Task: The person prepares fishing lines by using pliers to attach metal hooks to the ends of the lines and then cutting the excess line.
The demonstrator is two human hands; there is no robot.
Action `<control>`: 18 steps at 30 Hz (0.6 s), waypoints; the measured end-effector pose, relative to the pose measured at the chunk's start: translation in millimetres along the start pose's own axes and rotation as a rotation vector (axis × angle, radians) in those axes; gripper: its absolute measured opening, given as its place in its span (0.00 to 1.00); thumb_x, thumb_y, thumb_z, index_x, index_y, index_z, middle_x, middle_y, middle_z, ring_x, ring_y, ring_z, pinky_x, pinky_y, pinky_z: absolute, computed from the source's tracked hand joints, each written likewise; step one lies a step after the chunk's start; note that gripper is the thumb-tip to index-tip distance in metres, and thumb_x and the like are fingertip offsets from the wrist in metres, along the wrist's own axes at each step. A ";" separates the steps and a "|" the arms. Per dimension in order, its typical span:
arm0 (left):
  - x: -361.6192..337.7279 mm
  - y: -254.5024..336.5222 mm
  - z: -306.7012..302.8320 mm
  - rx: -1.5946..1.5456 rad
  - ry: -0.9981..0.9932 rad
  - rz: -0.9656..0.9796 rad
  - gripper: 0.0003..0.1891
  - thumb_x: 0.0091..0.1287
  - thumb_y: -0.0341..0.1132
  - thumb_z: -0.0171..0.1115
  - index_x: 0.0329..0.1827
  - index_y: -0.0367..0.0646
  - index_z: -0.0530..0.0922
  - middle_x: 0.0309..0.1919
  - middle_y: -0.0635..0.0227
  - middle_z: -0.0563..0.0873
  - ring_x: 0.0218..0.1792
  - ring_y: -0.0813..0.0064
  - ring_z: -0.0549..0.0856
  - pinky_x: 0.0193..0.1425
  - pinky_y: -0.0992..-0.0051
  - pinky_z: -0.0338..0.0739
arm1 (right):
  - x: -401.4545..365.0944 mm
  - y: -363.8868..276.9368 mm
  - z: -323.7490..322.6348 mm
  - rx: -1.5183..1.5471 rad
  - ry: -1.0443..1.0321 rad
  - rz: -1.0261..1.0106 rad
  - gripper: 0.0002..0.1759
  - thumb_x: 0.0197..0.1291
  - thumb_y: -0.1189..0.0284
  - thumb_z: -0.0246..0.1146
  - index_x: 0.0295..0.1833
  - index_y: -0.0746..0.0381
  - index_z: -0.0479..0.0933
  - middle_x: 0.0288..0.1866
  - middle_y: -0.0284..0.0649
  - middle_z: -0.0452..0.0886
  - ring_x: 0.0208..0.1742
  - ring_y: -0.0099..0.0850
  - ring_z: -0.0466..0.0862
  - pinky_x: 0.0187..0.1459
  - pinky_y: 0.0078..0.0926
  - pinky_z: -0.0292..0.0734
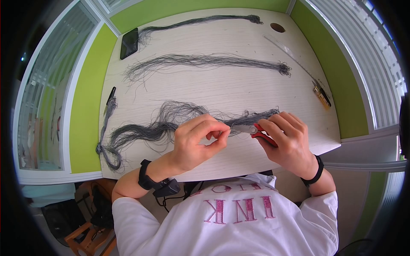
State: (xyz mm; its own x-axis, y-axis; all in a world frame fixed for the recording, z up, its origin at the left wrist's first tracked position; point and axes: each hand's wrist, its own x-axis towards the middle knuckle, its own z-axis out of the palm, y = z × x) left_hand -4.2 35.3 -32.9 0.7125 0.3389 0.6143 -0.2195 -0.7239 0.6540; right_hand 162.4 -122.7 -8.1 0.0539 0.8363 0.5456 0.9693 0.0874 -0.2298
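My left hand (200, 135) is over the front part of the desk, thumb and forefinger pinched together on what looks like a thin grey strand, its end hard to make out. My right hand (287, 137) is wrapped round a small pair of red-handled pliers (265, 138), whose metal head points left toward the pinched fingertips, a short gap apart. Behind both hands lies a long bundle of dark grey strands (141, 132), loose and tangled in the middle. Its right end shows just past my right hand, while my left hand hides part of it.
Two more grey strand bundles, one midway (205, 61) and one at the back (200, 19), lie across the desk. A phone (129, 44), a black pen (111, 94), a ruler (290, 53) and a yellow cutter knife (321, 96) lie near the sides. Green partitions (89, 102) enclose the desk.
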 end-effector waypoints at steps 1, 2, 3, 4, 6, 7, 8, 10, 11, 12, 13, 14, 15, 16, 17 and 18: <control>-0.2 -0.6 -0.6 0.001 0.001 0.000 0.08 0.54 0.19 0.70 0.34 0.40 0.81 0.24 0.72 0.81 0.21 0.82 0.79 0.23 0.82 0.73 | 0.0 0.2 -0.5 0.000 0.000 -0.001 0.19 0.36 0.75 0.75 0.37 0.62 0.78 0.29 0.35 0.77 0.29 0.33 0.76 0.30 0.30 0.71; -0.5 -1.8 -1.6 -0.032 -0.033 -0.060 0.10 0.54 0.19 0.70 0.37 0.40 0.82 0.27 0.71 0.83 0.25 0.82 0.79 0.28 0.82 0.73 | -0.1 0.7 -1.5 -0.004 0.020 0.025 0.19 0.36 0.76 0.75 0.37 0.62 0.78 0.28 0.35 0.76 0.28 0.33 0.76 0.29 0.30 0.71; -0.2 -2.5 -2.2 -0.064 -0.066 -0.120 0.11 0.55 0.19 0.70 0.40 0.40 0.82 0.31 0.70 0.84 0.29 0.81 0.79 0.32 0.82 0.73 | -0.2 1.1 -2.9 -0.007 0.039 0.051 0.18 0.36 0.77 0.75 0.37 0.62 0.78 0.27 0.35 0.76 0.27 0.34 0.76 0.29 0.31 0.72; 1.8 -2.7 -2.4 -0.063 -0.065 -0.120 0.11 0.55 0.19 0.70 0.40 0.40 0.82 0.31 0.70 0.84 0.29 0.81 0.79 0.32 0.82 0.73 | 0.6 2.4 -5.0 -0.007 0.040 0.050 0.18 0.36 0.77 0.75 0.37 0.62 0.78 0.27 0.35 0.76 0.27 0.34 0.76 0.29 0.31 0.72; 7.9 -3.2 -2.3 -0.065 -0.107 -0.166 0.15 0.56 0.22 0.70 0.47 0.41 0.81 0.41 0.68 0.84 0.40 0.77 0.81 0.44 0.78 0.74 | 4.1 6.8 -12.1 -0.040 0.142 0.083 0.19 0.35 0.79 0.75 0.37 0.62 0.79 0.26 0.36 0.76 0.25 0.34 0.76 0.27 0.31 0.72; 10.0 -4.0 -3.1 -0.066 -0.107 -0.165 0.15 0.56 0.22 0.70 0.47 0.41 0.81 0.41 0.68 0.84 0.40 0.77 0.81 0.44 0.78 0.74 | 6.4 9.4 -17.9 -0.069 0.184 0.086 0.19 0.35 0.81 0.75 0.37 0.63 0.80 0.26 0.37 0.78 0.26 0.34 0.77 0.27 0.30 0.72; 12.0 -5.3 -5.1 -0.028 -0.079 -0.142 0.18 0.57 0.24 0.70 0.51 0.42 0.80 0.46 0.67 0.83 0.45 0.76 0.80 0.48 0.77 0.73 | 9.8 12.8 -24.8 -0.071 0.185 0.086 0.19 0.35 0.81 0.75 0.37 0.63 0.80 0.26 0.37 0.78 0.26 0.34 0.77 0.27 0.30 0.72; 14.3 -8.9 -10.1 0.010 -0.051 -0.117 0.20 0.58 0.25 0.70 0.55 0.43 0.79 0.51 0.65 0.82 0.50 0.74 0.79 0.53 0.75 0.72 | 16.6 20.7 -39.5 -0.184 0.330 0.061 0.19 0.35 0.82 0.76 0.37 0.65 0.80 0.27 0.38 0.79 0.27 0.33 0.79 0.27 0.27 0.73; 14.4 -12.0 -13.1 -0.028 -0.056 -0.149 0.20 0.59 0.27 0.69 0.56 0.43 0.78 0.53 0.65 0.82 0.52 0.73 0.79 0.55 0.74 0.72 | 17.7 24.8 -45.9 -0.220 0.378 0.075 0.18 0.36 0.82 0.76 0.37 0.65 0.80 0.27 0.39 0.80 0.27 0.32 0.80 0.28 0.26 0.74; 15.5 -13.6 -14.5 -0.065 -0.060 -0.181 0.21 0.60 0.28 0.69 0.57 0.43 0.78 0.55 0.65 0.82 0.55 0.72 0.79 0.56 0.73 0.71 | 18.1 29.2 -52.1 -0.255 0.426 0.090 0.18 0.36 0.82 0.77 0.38 0.66 0.80 0.28 0.39 0.80 0.27 0.31 0.80 0.28 0.25 0.75; 17.8 -13.6 -14.9 -0.064 -0.059 -0.178 0.21 0.60 0.28 0.69 0.57 0.43 0.78 0.55 0.65 0.82 0.55 0.72 0.79 0.56 0.73 0.71 | 18.2 33.7 -57.8 -0.291 0.453 0.049 0.19 0.36 0.82 0.77 0.39 0.66 0.81 0.28 0.39 0.80 0.26 0.30 0.80 0.29 0.24 0.75; 20.2 -12.9 -15.5 -0.041 -0.101 -0.147 0.22 0.60 0.29 0.69 0.59 0.43 0.77 0.55 0.65 0.82 0.55 0.72 0.79 0.58 0.72 0.71 | 18.1 32.4 -59.7 -0.291 0.455 0.046 0.19 0.36 0.82 0.77 0.39 0.66 0.81 0.28 0.39 0.80 0.26 0.30 0.80 0.29 0.24 0.75; 21.5 -11.3 -15.8 -0.018 -0.143 -0.116 0.23 0.60 0.30 0.70 0.60 0.43 0.76 0.55 0.66 0.82 0.56 0.72 0.79 0.60 0.71 0.71 | 17.2 30.7 -61.6 -0.289 0.427 0.050 0.19 0.36 0.83 0.77 0.39 0.66 0.81 0.28 0.39 0.80 0.27 0.31 0.80 0.29 0.25 0.75; 22.5 -8.5 -13.6 -0.016 -0.139 -0.115 0.23 0.60 0.30 0.70 0.60 0.43 0.76 0.55 0.66 0.82 0.56 0.72 0.79 0.60 0.71 0.71 | 16.2 28.7 -63.0 -0.287 0.399 0.054 0.19 0.35 0.83 0.76 0.38 0.65 0.81 0.28 0.39 0.80 0.27 0.32 0.80 0.29 0.26 0.76; 24.0 -4.8 -8.3 -0.097 -0.222 -0.136 0.23 0.60 0.30 0.70 0.60 0.43 0.77 0.56 0.66 0.82 0.56 0.72 0.79 0.62 0.70 0.70 | 14.5 27.1 -62.3 -0.297 0.345 0.050 0.19 0.35 0.83 0.76 0.38 0.65 0.81 0.28 0.40 0.80 0.28 0.34 0.81 0.31 0.27 0.76; 25.4 -1.5 -2.4 -0.179 -0.306 -0.157 0.23 0.60 0.31 0.71 0.60 0.43 0.77 0.56 0.66 0.82 0.56 0.72 0.79 0.64 0.70 0.70 | 13.5 27.0 -60.5 -0.298 0.346 0.048 0.19 0.35 0.83 0.76 0.38 0.65 0.81 0.28 0.40 0.80 0.28 0.34 0.81 0.31 0.27 0.76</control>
State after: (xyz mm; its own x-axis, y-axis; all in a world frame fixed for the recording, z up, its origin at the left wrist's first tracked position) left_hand 12.6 46.5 -17.2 0.9066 0.2227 0.3585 -0.1859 -0.5518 0.8130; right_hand 203.8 -141.8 41.8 0.1285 0.6014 0.7886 0.9877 -0.1488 -0.0474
